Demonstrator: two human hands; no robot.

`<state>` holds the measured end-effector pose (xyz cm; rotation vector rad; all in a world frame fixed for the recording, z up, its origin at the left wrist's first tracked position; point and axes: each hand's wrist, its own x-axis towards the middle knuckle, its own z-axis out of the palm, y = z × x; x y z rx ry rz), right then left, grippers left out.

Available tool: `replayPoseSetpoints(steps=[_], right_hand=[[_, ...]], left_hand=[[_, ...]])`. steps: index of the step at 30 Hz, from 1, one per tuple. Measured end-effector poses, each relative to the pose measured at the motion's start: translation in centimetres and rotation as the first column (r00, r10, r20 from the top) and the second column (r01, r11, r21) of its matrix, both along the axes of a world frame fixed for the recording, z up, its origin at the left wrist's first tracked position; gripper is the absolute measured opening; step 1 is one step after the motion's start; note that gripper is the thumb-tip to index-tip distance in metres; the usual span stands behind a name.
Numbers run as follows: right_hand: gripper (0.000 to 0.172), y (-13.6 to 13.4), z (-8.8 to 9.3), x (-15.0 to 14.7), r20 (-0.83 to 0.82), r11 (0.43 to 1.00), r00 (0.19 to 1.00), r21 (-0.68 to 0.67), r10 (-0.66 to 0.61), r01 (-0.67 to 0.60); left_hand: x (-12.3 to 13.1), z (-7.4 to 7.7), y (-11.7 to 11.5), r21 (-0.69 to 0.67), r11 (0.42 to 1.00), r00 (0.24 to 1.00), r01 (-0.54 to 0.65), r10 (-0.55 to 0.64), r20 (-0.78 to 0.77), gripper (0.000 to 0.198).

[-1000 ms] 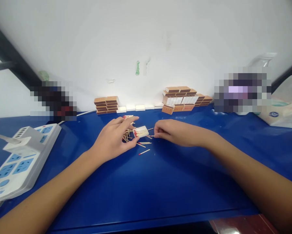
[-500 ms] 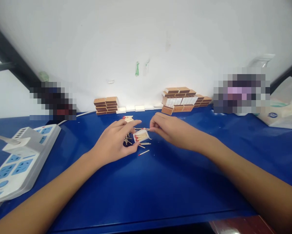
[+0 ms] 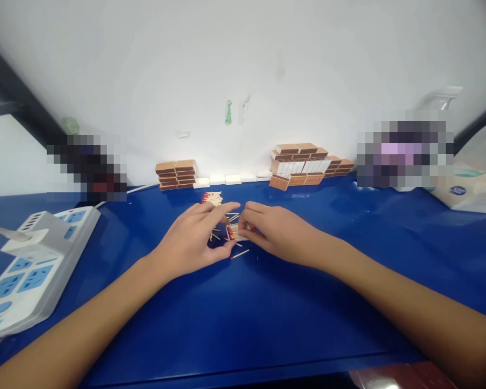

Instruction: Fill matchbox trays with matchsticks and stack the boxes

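My left hand (image 3: 194,240) and my right hand (image 3: 273,232) meet over a small white matchbox tray (image 3: 234,232) with red-tipped matches in it. The left thumb and forefinger pinch the tray's left end. The right hand's fingers close on its right end and hide most of it. Loose matches (image 3: 239,253) lie on the blue table (image 3: 243,313) around and under the hands. A small bundle of matches (image 3: 212,198) lies just beyond the left fingertips.
Brown matchbox sleeves are stacked at the wall on the left (image 3: 177,174) and right (image 3: 303,165), with white trays (image 3: 226,179) in a row between them. A white and blue power strip (image 3: 32,259) lies at the left. A plastic bag (image 3: 475,181) sits far right.
My right hand has moved left and closed onto the tray's right end. The left hand has kept its pinch on the tray and shifted slightly right.
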<state>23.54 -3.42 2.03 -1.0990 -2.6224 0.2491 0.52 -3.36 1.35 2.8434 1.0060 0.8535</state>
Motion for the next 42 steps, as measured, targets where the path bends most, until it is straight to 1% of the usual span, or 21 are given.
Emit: replayPoseSetpoints(steps=[2, 4, 6, 8, 10, 12, 14, 16, 20, 23, 25, 29, 33, 35, 37, 39, 40, 42], right_hand=[[0.020, 0.1, 0.1, 0.1, -0.056, 0.999, 0.998, -0.038, 0.011, -0.013], [0.019, 0.3, 0.2, 0.4, -0.121, 0.998, 0.992, -0.046, 0.032, -0.037], [0.017, 0.7, 0.2, 0.8, -0.181, 0.999, 0.983, -0.009, 0.030, -0.033], [0.016, 1.3, 0.1, 1.3, -0.204, 0.999, 0.979, 0.031, -0.014, 0.020], [0.016, 2.0, -0.2, 1.8, -0.180, 0.996, 0.981, 0.026, -0.075, 0.081], [0.016, 2.5, -0.6, 2.1, -0.129, 0.993, 0.985, -0.020, -0.114, 0.112], [0.018, 3.0, -1.1, 2.3, -0.090, 0.991, 0.988, -0.071, -0.123, 0.117], [0.015, 3.3, -1.5, 2.3, -0.082, 0.988, 0.989, -0.100, -0.124, 0.116], [0.016, 3.4, -1.9, 2.1, -0.103, 0.988, 0.986, -0.103, -0.129, 0.118], [0.015, 3.5, -2.2, 2.1, -0.134, 0.988, 0.979, -0.043, -0.151, 0.147], [0.019, 3.6, -2.5, 2.1, -0.140, 0.983, 0.973, -0.014, -0.182, 0.182], [0.016, 3.8, -2.6, 2.1, -0.078, 0.973, 0.972, -0.076, -0.223, 0.217], [0.017, 4.0, -2.2, 2.3, -0.035, 0.972, 0.976, -0.110, -0.214, 0.209], [0.016, 4.0, -2.0, 2.5, -0.085, 0.977, 0.975, -0.079, -0.204, 0.198], [0.015, 3.9, -1.7, 2.4, -0.205, 0.981, 0.959, -0.021, -0.195, 0.195], [0.014, 3.4, -1.4, 2.0, -0.322, 0.984, 0.934, 0.031, -0.157, 0.176], [0.013, 3.1, -1.4, 1.7, -0.352, 0.987, 0.928, 0.050, -0.125, 0.152], [0.010, 2.3, -1.4, 1.0, -0.339, 0.994, 0.939, 0.068, -0.059, 0.087]], left_hand=[[0.0, 0.1, 0.0, 0.012, 1.000, 1.000, -0.003, 0.003, 0.009, 0.061], [0.0, 0.1, 0.0, 0.019, 1.000, 1.000, -0.008, 0.007, 0.007, 0.060], [-0.1, 0.0, 0.1, 0.023, 1.000, 1.000, -0.013, 0.013, -0.002, 0.061], [-0.3, 0.0, 0.3, 0.034, 0.999, 0.999, -0.032, 0.033, -0.007, 0.062], [-0.6, 0.1, 0.6, 0.042, 0.996, 0.997, -0.078, 0.078, -0.007, 0.063], [-1.0, 0.2, 0.8, 0.051, 0.989, 0.990, -0.142, 0.142, 0.004, 0.063], [-1.2, 0.3, 1.1, 0.056, 0.979, 0.980, -0.197, 0.196, 0.022, 0.064], [-1.3, 0.4, 1.2, 0.055, 0.973, 0.974, -0.226, 0.224, 0.035, 0.065], [-1.2, 0.2, 1.2, 0.047, 0.978, 0.979, -0.205, 0.203, 0.031, 0.064], [-1.2, 0.1, 1.1, 0.055, 0.981, 0.982, -0.186, 0.184, 0.033, 0.064], [-1.2, 0.1, 1.1, 0.058, 0.981, 0.982, -0.187, 0.186, 0.033, 0.064], [-1.3, 0.2, 1.1, 0.045, 0.980, 0.981, -0.195, 0.195, 0.021, 0.065], [-1.3, 0.2, 1.2, 0.021, 0.978, 0.979, -0.206, 0.206, 0.003, 0.066], [-1.3, 0.2, 1.2, 0.015, 0.979, 0.979, -0.206, 0.206, -0.004, 0.065], [-1.2, 0.1, 1.2, 0.017, 0.983, 0.983, -0.184, 0.185, -0.013, 0.063], [-1.0, 0.1, 1.0, 0.031, 0.989, 0.990, -0.142, 0.142, -0.018, 0.062], [-0.8, 0.0, 0.9, 0.045, 0.992, 0.993, -0.115, 0.116, -0.016, 0.061], [-0.5, -0.1, 0.7, 0.072, 0.995, 0.998, -0.068, 0.068, 0.000, 0.060]])
